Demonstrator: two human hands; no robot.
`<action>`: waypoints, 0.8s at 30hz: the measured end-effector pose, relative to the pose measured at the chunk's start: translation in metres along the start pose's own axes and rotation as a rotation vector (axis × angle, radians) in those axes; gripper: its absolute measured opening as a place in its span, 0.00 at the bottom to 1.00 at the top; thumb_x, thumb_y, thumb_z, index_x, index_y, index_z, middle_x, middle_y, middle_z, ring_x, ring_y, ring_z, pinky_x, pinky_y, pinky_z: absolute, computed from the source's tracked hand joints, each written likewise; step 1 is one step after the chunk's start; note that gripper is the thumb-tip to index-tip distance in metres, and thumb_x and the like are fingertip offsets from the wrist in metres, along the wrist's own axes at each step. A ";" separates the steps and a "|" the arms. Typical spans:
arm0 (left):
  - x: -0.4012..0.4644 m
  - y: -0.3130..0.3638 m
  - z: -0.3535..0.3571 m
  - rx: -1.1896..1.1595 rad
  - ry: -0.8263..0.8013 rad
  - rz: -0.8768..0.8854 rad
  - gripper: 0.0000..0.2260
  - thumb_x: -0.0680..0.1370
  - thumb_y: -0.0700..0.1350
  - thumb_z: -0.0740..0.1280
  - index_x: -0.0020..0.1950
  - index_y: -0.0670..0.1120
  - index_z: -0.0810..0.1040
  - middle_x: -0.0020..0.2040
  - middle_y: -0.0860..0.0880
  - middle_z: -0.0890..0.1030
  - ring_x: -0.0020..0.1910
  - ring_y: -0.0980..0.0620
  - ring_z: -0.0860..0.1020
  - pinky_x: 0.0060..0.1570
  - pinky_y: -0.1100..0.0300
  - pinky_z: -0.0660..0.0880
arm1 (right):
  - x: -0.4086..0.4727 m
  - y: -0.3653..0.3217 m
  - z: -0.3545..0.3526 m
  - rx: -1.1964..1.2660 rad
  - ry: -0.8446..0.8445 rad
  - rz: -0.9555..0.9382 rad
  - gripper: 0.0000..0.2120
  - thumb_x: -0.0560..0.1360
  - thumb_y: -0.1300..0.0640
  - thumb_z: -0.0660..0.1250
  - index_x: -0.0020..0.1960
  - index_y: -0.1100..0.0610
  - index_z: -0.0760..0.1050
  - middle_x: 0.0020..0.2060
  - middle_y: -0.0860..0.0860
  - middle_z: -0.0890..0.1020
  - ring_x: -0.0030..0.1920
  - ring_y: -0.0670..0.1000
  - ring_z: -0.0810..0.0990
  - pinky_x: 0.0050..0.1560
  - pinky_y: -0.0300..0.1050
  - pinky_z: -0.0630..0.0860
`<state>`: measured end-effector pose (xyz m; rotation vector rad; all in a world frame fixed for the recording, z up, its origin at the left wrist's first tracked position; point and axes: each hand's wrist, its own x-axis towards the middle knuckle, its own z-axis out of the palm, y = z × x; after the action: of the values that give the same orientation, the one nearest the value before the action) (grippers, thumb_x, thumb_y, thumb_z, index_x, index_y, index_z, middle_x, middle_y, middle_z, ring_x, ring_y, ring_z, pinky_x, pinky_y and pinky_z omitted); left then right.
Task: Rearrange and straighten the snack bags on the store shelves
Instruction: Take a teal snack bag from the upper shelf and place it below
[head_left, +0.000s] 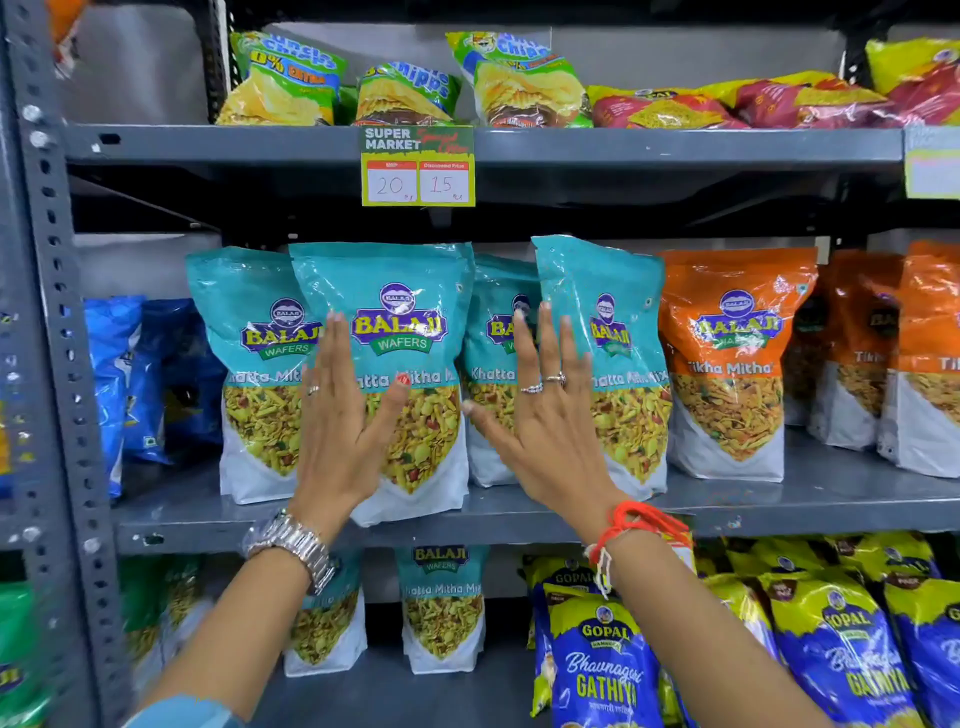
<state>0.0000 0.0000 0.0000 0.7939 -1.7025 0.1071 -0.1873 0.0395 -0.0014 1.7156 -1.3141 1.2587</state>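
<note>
Glossy plastic fills our head view: four teal stand-up pouches of Balaji Khatta Mitha mix stand on the grey metal middle shelf (363, 514), each with a white base and a printed panel of yellow-green snack mix. We lay our left hand (340, 415), fingers straight and close together and thumb spread, flat against the front teal pouch (410, 374), which overlaps the leftmost teal pouch (249, 364). Our right hand (545, 410), open with fingers fanned, presses the tilted teal pouch (618, 364) and covers part of the recessed teal pouch (493, 364) beside it. Neither hand grips anything. A ridged steel watch (291, 545) circles our left wrist; red and white thread (631, 525) wraps our right. Orange Tikha Mitha pouches (727, 364) stand to the right, crinkled blue bags (130, 374) to the left. A green price tag (418, 166) hangs from the upper shelf edge. Slotted grey steel forms the upright (47, 312).
</note>
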 end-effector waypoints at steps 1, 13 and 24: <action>-0.003 -0.002 0.000 -0.104 -0.006 -0.070 0.36 0.72 0.65 0.53 0.74 0.56 0.39 0.75 0.61 0.41 0.75 0.62 0.43 0.75 0.56 0.42 | -0.003 -0.004 0.006 0.165 -0.076 0.046 0.41 0.74 0.34 0.55 0.76 0.50 0.39 0.78 0.51 0.41 0.78 0.51 0.38 0.77 0.55 0.41; 0.002 -0.035 -0.006 -0.658 -0.237 -0.655 0.32 0.68 0.48 0.72 0.70 0.48 0.63 0.60 0.55 0.72 0.60 0.52 0.72 0.58 0.56 0.69 | -0.004 -0.024 0.056 0.879 -0.555 0.710 0.51 0.65 0.49 0.77 0.76 0.57 0.47 0.76 0.56 0.61 0.75 0.57 0.61 0.74 0.56 0.62; -0.006 -0.029 -0.031 -0.670 -0.241 -0.630 0.17 0.66 0.38 0.74 0.51 0.50 0.74 0.46 0.53 0.81 0.45 0.54 0.80 0.32 0.71 0.76 | -0.003 -0.052 0.036 0.835 -0.497 0.723 0.47 0.56 0.55 0.83 0.66 0.57 0.58 0.56 0.51 0.73 0.64 0.55 0.73 0.67 0.56 0.70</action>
<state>0.0423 -0.0045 -0.0058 0.8005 -1.4826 -0.9723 -0.1274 0.0247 -0.0136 2.3126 -1.9913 2.0908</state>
